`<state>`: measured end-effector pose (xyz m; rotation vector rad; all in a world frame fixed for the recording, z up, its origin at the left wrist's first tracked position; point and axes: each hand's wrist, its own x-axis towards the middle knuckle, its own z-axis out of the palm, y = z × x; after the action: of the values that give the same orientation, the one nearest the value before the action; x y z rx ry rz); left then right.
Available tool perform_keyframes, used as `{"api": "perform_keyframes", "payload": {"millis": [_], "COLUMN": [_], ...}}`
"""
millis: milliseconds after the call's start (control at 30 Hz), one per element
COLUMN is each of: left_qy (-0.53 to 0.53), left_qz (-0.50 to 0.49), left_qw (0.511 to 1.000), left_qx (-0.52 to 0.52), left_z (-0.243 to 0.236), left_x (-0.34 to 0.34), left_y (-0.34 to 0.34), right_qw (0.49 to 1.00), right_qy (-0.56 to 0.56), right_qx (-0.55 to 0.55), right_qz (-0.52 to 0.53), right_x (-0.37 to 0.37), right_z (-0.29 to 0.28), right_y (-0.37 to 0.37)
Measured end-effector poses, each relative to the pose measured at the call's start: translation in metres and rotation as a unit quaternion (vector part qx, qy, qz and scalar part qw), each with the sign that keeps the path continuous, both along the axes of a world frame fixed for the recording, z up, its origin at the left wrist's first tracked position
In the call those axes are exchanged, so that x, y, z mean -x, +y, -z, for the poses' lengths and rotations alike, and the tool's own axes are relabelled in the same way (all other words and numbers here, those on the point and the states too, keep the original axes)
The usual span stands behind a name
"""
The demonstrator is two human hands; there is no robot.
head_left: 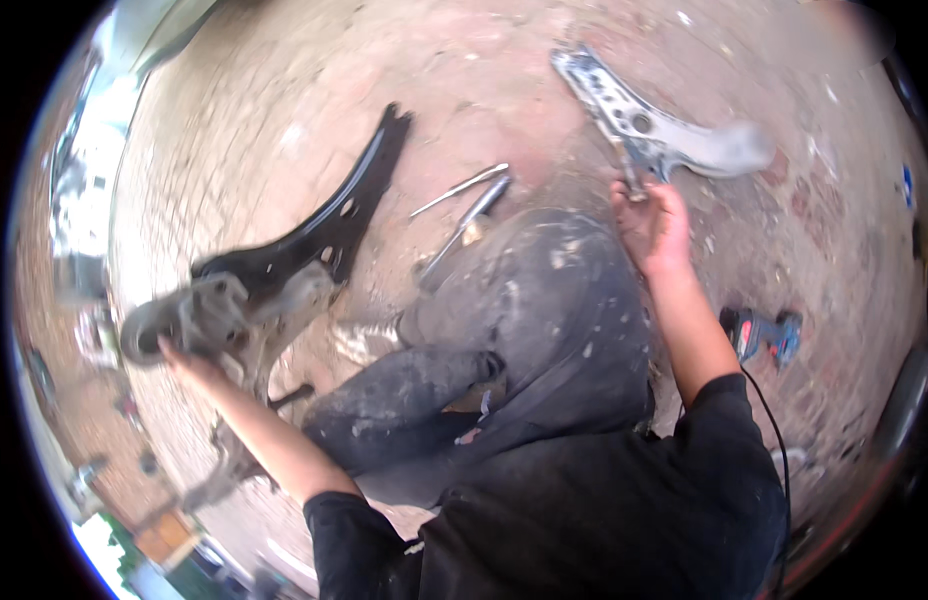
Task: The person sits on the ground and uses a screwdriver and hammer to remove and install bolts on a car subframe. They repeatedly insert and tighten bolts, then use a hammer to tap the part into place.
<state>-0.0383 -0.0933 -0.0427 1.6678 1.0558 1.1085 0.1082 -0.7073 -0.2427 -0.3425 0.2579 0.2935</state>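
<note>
At the left, my left hand (189, 368) grips the round end of a grey cast-metal suspension part (184, 318), its fingers partly hidden. Against that part lies a black curved control arm (334, 205), pointing away from me. My right hand (652, 230), palm turned up, has its fingers closed on a short metal rod-shaped piece (632, 178); its exact kind is unclear. Just beyond those fingers is a silver control arm (664, 125) with round holes, blurred at its right end. Whether the rod-shaped piece joins it cannot be made out.
Between the arms lie a slim metal tool (460, 189) and a dark-handled tool (469, 225). A blue-and-black cordless power tool (762, 336) rests beside my right elbow. A dark cable (779, 440) runs down the right. My bent legs (524, 310) fill the middle.
</note>
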Motion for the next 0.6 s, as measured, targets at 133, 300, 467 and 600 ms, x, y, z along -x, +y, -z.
{"api": "perform_keyframes", "payload": {"millis": [133, 300, 467, 600], "left_qy": [-0.005, -0.046, -0.098, -0.090], "left_qz": [0.036, 0.064, 0.128, 0.163], "left_qw": [0.996, 0.983, 0.967, 0.971], "left_qx": [-0.081, -0.166, -0.198, -0.149], "left_z": [0.024, 0.018, 0.011, 0.007], "left_x": [0.018, 0.000, 0.008, 0.005], "left_y": [0.061, 0.025, 0.008, 0.001], "right_qw": [0.984, 0.944, 0.889, 0.831], "right_qy": [0.022, -0.140, -0.274, -0.391], "right_qx": [0.170, 0.299, 0.367, 0.385], "right_qz": [0.054, 0.026, -0.023, -0.092], "right_x": [0.000, -0.003, 0.013, 0.030], "right_z": [-0.047, -0.096, -0.152, -0.171], "right_y": [0.007, 0.032, 0.100, 0.153]}}
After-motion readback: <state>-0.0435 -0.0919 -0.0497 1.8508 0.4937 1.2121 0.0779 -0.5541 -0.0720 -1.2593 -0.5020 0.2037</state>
